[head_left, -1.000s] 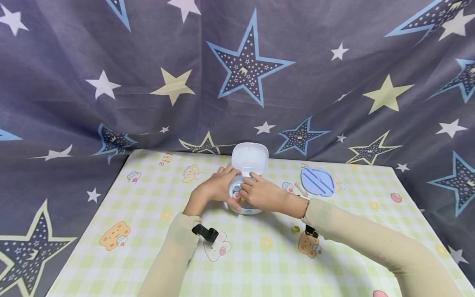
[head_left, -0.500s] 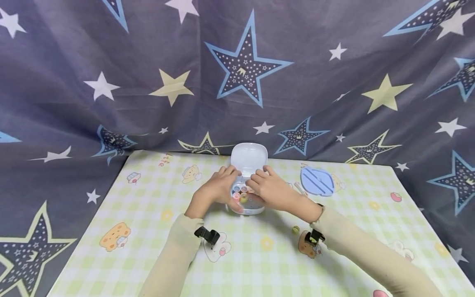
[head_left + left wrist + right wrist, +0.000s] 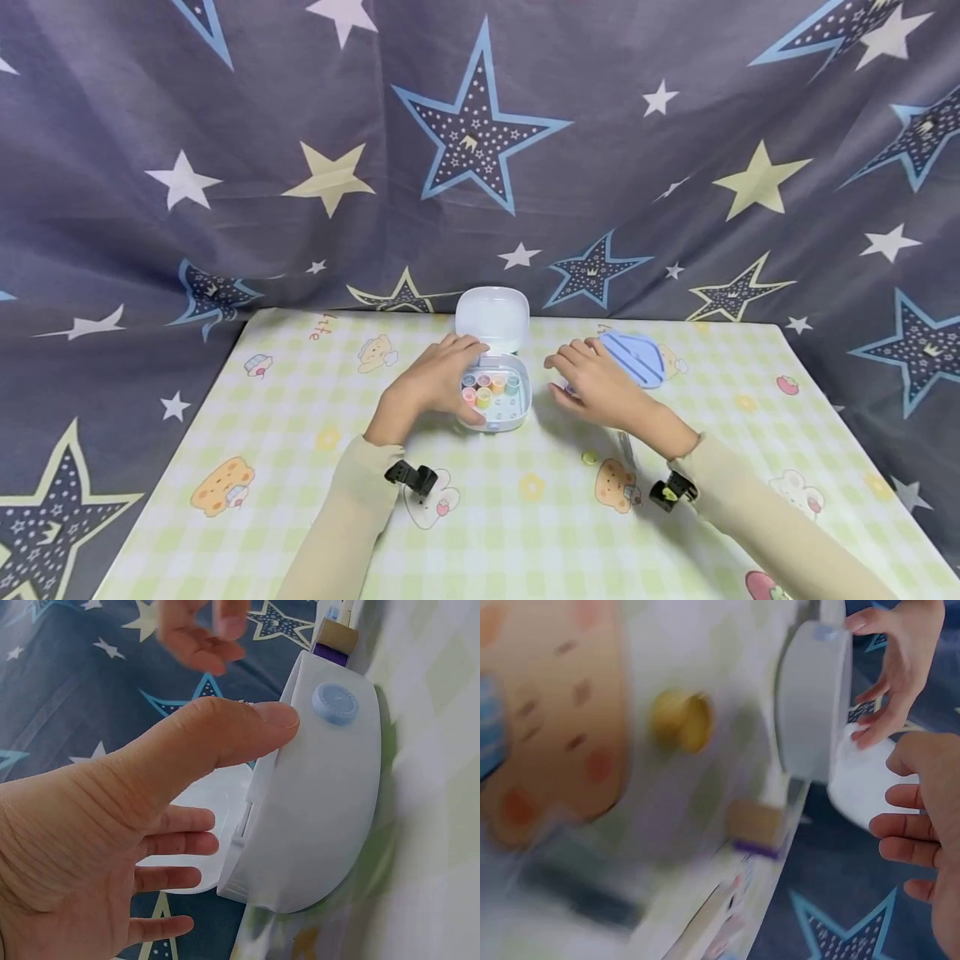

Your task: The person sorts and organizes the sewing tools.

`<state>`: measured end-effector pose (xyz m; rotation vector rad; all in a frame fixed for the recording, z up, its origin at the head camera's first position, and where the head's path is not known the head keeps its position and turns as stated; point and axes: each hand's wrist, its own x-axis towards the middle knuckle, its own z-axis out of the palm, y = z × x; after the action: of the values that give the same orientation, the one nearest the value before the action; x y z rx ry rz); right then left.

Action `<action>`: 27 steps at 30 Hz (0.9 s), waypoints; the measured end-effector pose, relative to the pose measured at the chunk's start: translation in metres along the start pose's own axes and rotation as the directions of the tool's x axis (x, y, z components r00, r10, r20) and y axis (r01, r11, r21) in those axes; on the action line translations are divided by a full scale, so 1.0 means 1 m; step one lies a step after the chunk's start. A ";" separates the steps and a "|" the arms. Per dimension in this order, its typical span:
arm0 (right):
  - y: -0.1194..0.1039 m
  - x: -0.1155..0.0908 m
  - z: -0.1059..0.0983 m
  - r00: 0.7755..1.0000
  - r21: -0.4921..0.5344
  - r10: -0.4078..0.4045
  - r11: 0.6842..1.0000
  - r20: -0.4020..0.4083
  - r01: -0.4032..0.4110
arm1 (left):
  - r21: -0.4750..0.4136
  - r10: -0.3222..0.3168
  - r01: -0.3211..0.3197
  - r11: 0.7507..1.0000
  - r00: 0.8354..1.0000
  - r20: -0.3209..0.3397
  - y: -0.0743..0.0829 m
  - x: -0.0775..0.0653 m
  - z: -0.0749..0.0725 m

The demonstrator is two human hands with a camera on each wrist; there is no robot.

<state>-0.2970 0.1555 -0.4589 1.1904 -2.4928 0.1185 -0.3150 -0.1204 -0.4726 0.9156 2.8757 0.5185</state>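
Note:
A white box (image 3: pixel 517 421) stands with its lid (image 3: pixel 491 319) tipped back. Several small colored pots (image 3: pixel 483 397) fill the back row and left part of its base; bare pegs show at the front right. My left hand (image 3: pixel 435 382) holds the box's left side, its thumb on the front rim and its fingers at the back by the lid. To the right of the box, my right hand (image 3: pixel 600 385) is raised with nothing in it, fingers loosely bent. Below it lies a small tan-and-purple piece (image 3: pixel 754 825), mostly hidden in the head view.
A blue slotted tray (image 3: pixel 637 358) lies behind my right hand. A small yellow round piece (image 3: pixel 589 457) sits on the checked tablecloth (image 3: pixel 480 533). Close by is a dark grey strip (image 3: pixel 577 892), blurred. A pale stick (image 3: pixel 705 922) lies near the tray. Star-patterned cloth (image 3: pixel 300 233) hangs behind.
My right hand has lifted out of the box and moved right, uncovering the pots and pegs. The left hand has stayed at the box. The head view has shifted slightly.

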 end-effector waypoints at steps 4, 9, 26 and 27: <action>0.008 -0.013 0.001 0.999 -0.010 0.020 1.000 0.050 -0.020 | -0.001 0.003 -0.003 1.000 1.000 -0.007 -0.003 -0.001 0.000; 0.013 -0.023 0.004 0.996 -0.019 0.030 0.999 0.079 -0.028 | -0.012 -0.015 0.015 1.000 1.000 -0.008 -0.005 -0.004 -0.002; 0.024 -0.041 0.012 0.995 -0.069 0.008 0.998 0.094 -0.002 | -0.031 -0.005 0.005 1.000 1.000 0.014 -0.008 -0.004 -0.002; 0.024 -0.042 0.012 0.995 -0.071 0.008 0.997 0.096 -0.001 | -0.033 -0.009 0.010 0.999 1.000 0.018 -0.008 -0.004 -0.002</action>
<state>-0.2955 0.1987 -0.4836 1.1875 -2.5601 -0.0274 -0.3163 -0.1292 -0.4732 0.8971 2.8458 0.5521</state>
